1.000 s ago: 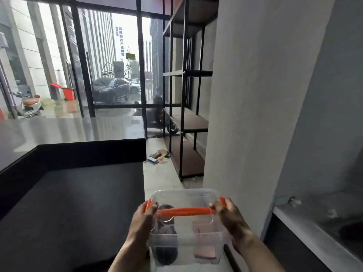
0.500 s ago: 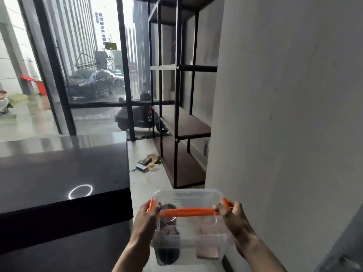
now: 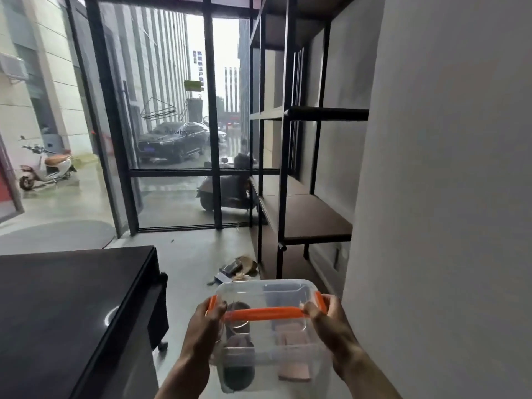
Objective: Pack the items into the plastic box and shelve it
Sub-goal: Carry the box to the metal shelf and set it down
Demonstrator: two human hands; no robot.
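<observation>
Both hands clamped on the clear plastic box, left hand and right hand gripping its sides by the orange handle. The shelf stands ahead of the hands, the dark counter left of them.

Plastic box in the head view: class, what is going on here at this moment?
A person carries a clear plastic box, lid on, with both hands: the left hand and the right hand each grip an end by the orange handle. Dark and pinkish items show inside. A black metal shelf unit stands ahead to the right, so the box is not yet shelved.
</observation>
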